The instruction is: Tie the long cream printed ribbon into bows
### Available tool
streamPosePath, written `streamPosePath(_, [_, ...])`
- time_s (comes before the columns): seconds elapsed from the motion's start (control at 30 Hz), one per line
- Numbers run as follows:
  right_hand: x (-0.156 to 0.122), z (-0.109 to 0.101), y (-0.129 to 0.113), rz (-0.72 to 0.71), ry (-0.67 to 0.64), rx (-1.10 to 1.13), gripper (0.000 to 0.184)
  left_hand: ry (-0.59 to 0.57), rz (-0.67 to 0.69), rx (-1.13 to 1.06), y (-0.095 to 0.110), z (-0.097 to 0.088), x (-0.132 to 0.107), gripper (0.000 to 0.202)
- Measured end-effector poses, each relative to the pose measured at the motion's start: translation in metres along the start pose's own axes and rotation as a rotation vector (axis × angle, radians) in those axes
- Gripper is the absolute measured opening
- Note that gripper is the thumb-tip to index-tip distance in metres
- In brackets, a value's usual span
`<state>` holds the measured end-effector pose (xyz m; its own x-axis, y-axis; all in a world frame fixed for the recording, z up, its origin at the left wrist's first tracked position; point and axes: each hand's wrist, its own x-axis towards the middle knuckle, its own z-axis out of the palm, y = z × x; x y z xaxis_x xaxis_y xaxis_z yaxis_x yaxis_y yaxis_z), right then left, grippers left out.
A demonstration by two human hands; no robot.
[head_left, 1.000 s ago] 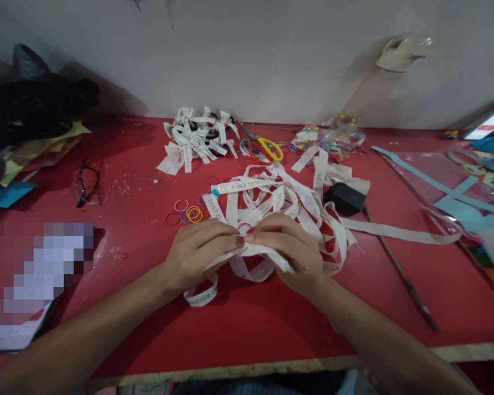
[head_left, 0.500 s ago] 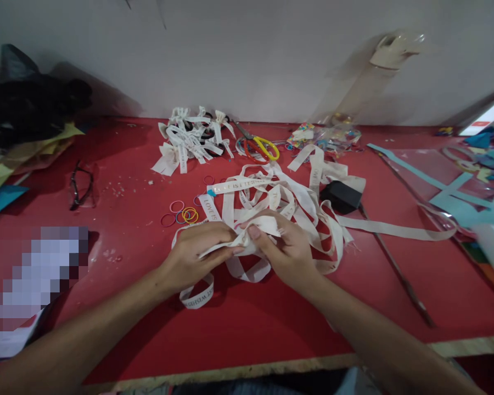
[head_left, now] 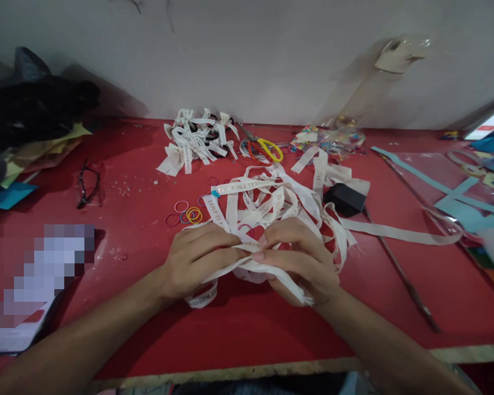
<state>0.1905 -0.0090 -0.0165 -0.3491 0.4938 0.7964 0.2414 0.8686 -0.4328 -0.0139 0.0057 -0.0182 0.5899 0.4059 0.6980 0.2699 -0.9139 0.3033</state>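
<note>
Both of my hands meet over the red table, pinching a white printed ribbon (head_left: 278,272) between them. My left hand (head_left: 203,255) is closed on its gathered middle, fingers bent over it. My right hand (head_left: 300,258) pinches the ribbon close beside, and a frayed end lies across its palm side. Behind the hands spreads a tangled heap of white ribbon (head_left: 288,203) with lettering. A ribbon loop (head_left: 203,296) hangs below my left hand. Several coloured rubber bands (head_left: 194,214) lie left of the heap. My fingers partly hide the gathered spot.
At the back lie several tied ribbon bows (head_left: 201,140) and scissors with red and yellow handles (head_left: 269,152). A black block (head_left: 346,198) and a thin rod (head_left: 407,277) are to the right. Eyeglasses (head_left: 88,185) and a pixelated device (head_left: 45,291) lie left.
My right hand has turned and its fingers now reach over the ribbon. The ribbon's loose end has swung down to the right. The whole view has shifted slightly.
</note>
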Motion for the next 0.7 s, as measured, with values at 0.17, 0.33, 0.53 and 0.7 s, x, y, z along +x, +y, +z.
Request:
streamPosePath(0.17, [-0.003,0.006,0.007,0.301,-0.023,-0.093,0.026,0.130,-0.643,-0.421,0.001,0.010,-0.004,0.008])
streamPosePath(0.33, [-0.010,0.014,0.015,0.396,-0.173,-0.092,0.021,0.363,-1.060,-0.708,-0.001,0.016,-0.005,0.023])
streamPosePath(0.53, [-0.009,0.015,0.008,0.500,-0.146,0.019,0.026,0.236,-1.147,-0.737,-0.001,0.015,0.001,0.028])
streamPosePath(0.7, [-0.008,0.016,0.009,0.567,-0.096,0.040,0.028,0.135,-1.104,-0.721,0.001,0.014,0.003,0.027])
